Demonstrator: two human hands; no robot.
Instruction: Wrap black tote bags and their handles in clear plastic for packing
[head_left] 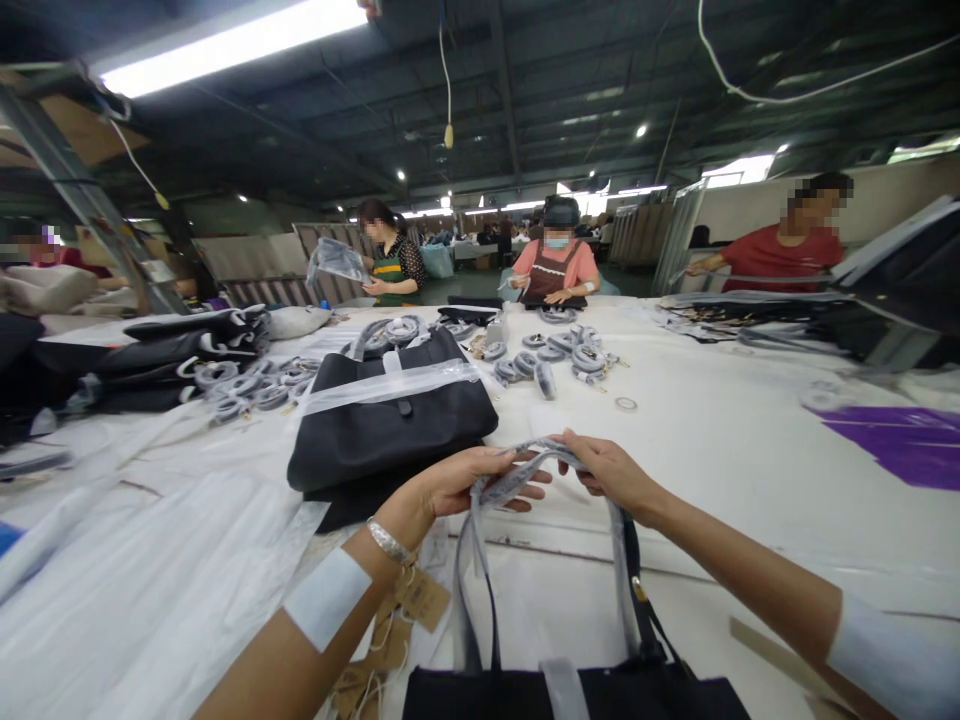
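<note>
A black handbag [480, 695] stands at the bottom edge, only its top in view, with a clear strip across its flap. Its handles [529, 472], wrapped in clear plastic, arch upward. My left hand [480, 480] pinches the left side of the arch between thumb and fingers, the other fingers stretched out below. On the right side of the arch, my right hand [604, 468] is closed around the wrapped handle. Just beyond my hands another black handbag [390, 420] lies on the table, a clear strip across it. Brown tags [424, 598] on strings lie under my left forearm.
Coiled wrapped straps [551, 350] lie in the table's middle, more coils [259, 385] to the left. Folded black pieces [187, 350] are stacked at left, clear plastic sheets [180, 590] in front. A purple sheet [900, 445] is at right. Several people work around the table.
</note>
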